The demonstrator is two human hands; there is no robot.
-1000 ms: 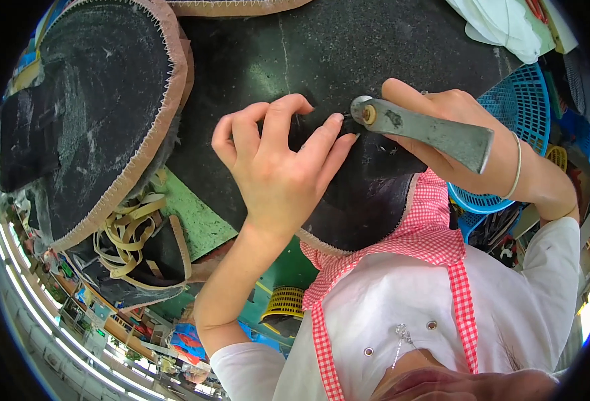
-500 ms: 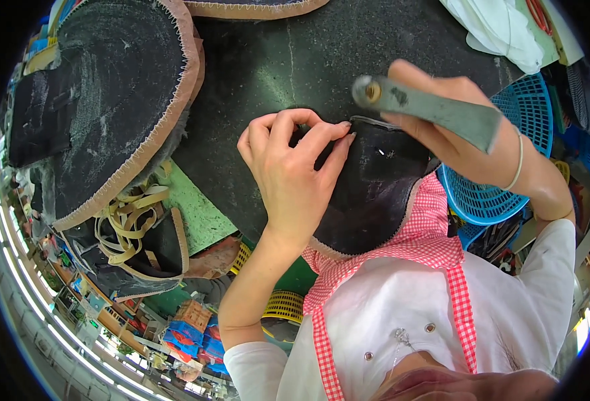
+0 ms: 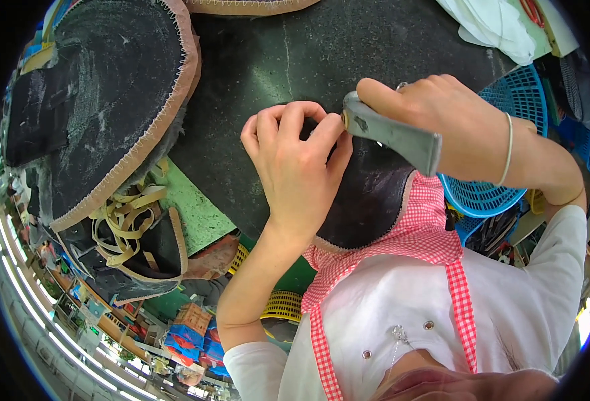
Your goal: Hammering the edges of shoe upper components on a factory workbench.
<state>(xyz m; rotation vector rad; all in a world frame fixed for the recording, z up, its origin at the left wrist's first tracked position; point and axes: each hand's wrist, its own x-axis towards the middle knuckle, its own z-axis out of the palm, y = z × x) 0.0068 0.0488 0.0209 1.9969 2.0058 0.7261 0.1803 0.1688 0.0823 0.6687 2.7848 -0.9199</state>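
Note:
A black, leather-like piece (image 3: 368, 207) with a stitched tan edge lies at the near side of the dark worktop, its lower edge over my red checked apron. My left hand (image 3: 291, 167) rests on its left side with fingers bent. Thumb and forefinger close on the piece's upper edge, though the hammer partly hides their tips. In my right hand (image 3: 462, 123) is a hammer with a grey metal head (image 3: 398, 144). The head's round face is down beside my left fingertips; whether it touches the piece I cannot tell. My right hand hides the handle.
Large black pieces with zigzag-stitched tan edging (image 3: 124, 100) lie at the left. Below them are coiled beige strips (image 3: 124, 230). A blue plastic basket (image 3: 488, 200) stands by my right forearm, white cloth (image 3: 495, 30) lies far right, and a yellow basket (image 3: 283, 304) sits low.
The hammer has come down and left, from above the piece to beside my left fingertips. My left hand keeps its place, having shifted only slightly.

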